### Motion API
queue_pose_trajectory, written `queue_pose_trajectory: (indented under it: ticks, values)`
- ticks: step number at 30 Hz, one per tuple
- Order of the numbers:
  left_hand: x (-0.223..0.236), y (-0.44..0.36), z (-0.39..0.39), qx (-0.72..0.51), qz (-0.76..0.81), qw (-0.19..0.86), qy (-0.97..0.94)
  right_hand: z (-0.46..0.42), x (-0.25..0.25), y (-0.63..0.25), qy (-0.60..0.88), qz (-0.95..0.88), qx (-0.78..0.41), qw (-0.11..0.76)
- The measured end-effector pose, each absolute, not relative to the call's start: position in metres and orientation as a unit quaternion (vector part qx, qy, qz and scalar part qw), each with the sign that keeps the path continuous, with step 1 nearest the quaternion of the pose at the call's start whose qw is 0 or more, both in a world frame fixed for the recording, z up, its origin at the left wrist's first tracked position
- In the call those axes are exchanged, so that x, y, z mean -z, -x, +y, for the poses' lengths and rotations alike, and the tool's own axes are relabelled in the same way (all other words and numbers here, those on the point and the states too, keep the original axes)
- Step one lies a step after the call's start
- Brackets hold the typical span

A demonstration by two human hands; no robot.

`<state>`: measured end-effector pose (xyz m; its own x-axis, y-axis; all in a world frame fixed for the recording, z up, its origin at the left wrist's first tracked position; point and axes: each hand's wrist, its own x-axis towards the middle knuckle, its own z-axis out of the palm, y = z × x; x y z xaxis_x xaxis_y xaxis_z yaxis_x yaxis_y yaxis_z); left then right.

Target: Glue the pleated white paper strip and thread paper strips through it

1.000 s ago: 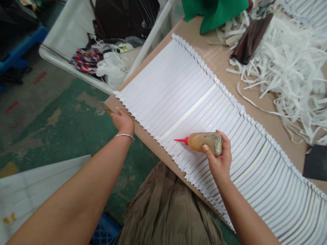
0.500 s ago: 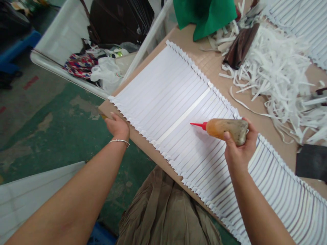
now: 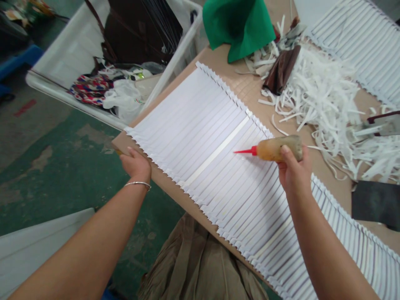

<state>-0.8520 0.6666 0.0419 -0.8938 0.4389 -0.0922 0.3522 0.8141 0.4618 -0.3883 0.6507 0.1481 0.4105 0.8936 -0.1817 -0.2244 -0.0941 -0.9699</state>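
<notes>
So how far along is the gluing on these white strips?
Strips right of the bare beige strip look glossy, apparently glued. The right hand holds the glue bottle over them; the left hand grips the table corner. Matte strips further left remain.

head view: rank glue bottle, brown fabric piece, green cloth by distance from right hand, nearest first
From the right hand:
1. Glue bottle, held in it, red tip pointing left.
2. Brown fabric piece, farther up the table among white strips.
3. Green cloth, at the far edge.
</notes>
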Motion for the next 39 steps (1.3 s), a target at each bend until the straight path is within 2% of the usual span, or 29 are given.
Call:
queue_pose_trajectory:
  ticks: [4,9,17,28,39]
  values:
    - [-0.042,0.852,0.667,-0.214,0.950,0.095,-0.209,0.646,-0.154,0.389,0.558,-0.235,-0.549,0.576]
    - [-0.042,0.854,0.668,-0.203,0.953,0.095,-0.204,0.693,-0.154,0.362,0.564,-0.253,-0.430,0.658]
    - [-0.041,0.855,0.668,-0.210,0.952,0.084,-0.205,0.738,-0.135,0.355,0.591,-0.305,-0.360,0.655]
    - [-0.047,0.851,0.666,-0.209,0.951,0.090,-0.209,0.731,-0.126,0.362,0.594,-0.278,-0.372,0.657]
    - [-0.041,0.852,0.667,-0.217,0.949,0.095,-0.207,0.683,-0.137,0.397,0.597,-0.271,-0.398,0.641]
